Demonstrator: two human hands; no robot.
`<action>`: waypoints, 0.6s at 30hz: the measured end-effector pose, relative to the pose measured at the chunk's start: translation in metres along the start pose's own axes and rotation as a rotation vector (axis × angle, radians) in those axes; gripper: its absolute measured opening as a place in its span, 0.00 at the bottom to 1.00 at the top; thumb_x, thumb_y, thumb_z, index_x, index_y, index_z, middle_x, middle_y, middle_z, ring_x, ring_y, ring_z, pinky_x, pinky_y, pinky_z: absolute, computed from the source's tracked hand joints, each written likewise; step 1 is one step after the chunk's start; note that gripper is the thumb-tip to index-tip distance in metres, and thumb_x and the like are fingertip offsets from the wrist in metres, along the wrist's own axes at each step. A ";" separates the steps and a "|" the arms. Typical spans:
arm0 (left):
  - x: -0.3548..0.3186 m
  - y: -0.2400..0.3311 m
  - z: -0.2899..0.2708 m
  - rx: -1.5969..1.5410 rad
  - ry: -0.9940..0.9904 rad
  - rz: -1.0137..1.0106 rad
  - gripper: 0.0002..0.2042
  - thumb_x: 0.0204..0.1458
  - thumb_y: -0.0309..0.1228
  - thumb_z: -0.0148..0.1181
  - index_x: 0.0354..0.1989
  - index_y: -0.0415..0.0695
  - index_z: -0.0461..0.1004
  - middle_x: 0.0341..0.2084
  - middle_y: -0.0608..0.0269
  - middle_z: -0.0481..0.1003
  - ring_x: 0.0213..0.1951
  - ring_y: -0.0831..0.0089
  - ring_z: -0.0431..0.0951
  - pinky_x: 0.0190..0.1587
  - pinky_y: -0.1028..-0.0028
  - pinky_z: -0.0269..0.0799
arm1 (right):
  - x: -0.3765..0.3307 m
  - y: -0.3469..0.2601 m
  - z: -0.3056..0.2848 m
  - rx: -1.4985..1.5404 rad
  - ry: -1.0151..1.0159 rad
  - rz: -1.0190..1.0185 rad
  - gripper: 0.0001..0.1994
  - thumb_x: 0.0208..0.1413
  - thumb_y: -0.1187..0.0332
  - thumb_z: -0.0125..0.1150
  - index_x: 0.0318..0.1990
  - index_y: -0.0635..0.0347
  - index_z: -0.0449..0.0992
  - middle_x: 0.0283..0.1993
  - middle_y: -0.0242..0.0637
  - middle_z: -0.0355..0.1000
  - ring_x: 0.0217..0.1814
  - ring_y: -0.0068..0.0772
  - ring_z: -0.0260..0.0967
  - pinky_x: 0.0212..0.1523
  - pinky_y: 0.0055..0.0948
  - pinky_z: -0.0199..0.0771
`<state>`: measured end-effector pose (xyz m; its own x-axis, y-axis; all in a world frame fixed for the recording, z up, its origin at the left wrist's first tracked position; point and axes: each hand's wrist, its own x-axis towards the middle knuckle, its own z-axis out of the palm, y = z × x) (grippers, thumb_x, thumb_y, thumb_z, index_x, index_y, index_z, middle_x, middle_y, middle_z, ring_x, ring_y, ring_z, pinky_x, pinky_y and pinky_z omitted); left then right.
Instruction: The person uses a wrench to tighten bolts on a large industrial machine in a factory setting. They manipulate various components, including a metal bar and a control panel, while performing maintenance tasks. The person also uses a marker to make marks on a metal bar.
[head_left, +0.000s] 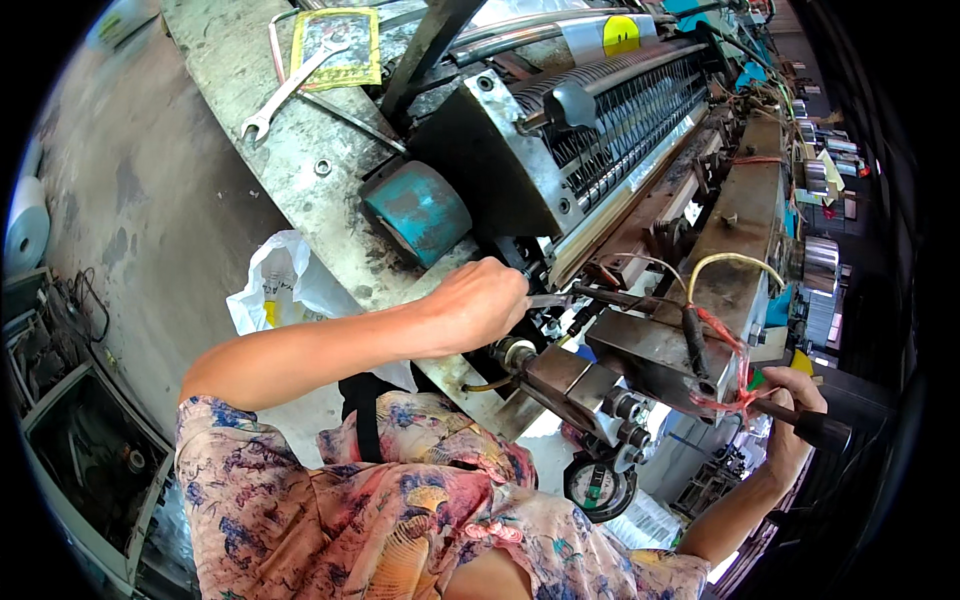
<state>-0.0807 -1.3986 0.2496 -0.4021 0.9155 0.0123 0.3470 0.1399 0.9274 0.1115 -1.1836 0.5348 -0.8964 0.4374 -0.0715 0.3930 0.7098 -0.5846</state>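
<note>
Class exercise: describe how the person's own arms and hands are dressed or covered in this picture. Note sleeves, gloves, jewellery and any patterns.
Both hands, the left hand and the right hand, are bare, with no gloves. No ring, watch or bracelet shows. Both forearms are uncovered. The short-sleeved shirt has a busy floral print in pink, blue, orange and cream; its left sleeve ends above the elbow.

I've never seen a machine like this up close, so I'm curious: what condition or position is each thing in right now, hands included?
Left hand: closed around a small metal tool, pressed into the machine.
Right hand: gripping a black-handled lever.
Silver open-ended wrench: lying loose on the grey metal machine frame.
Teal cylindrical roller: worn, paint chipped.
White plastic bag: crumpled on the floor.
Round pressure gauge: hanging below, reading unclear.
</note>
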 end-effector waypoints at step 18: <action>0.010 0.003 0.014 -0.743 -0.067 -0.336 0.14 0.61 0.33 0.51 0.32 0.34 0.76 0.14 0.71 0.68 0.14 0.85 0.64 0.17 0.80 0.57 | 0.048 -0.014 0.023 -0.305 0.101 -0.131 0.06 0.54 0.71 0.63 0.35 0.65 0.76 0.28 0.34 0.74 0.22 0.19 0.67 0.23 0.21 0.65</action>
<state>-0.0715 -1.3837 0.2474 -0.3251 0.8931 -0.3109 -0.4450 0.1456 0.8836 0.0580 -1.1853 0.5212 -0.9244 0.3734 0.0775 0.3329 0.8892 -0.3138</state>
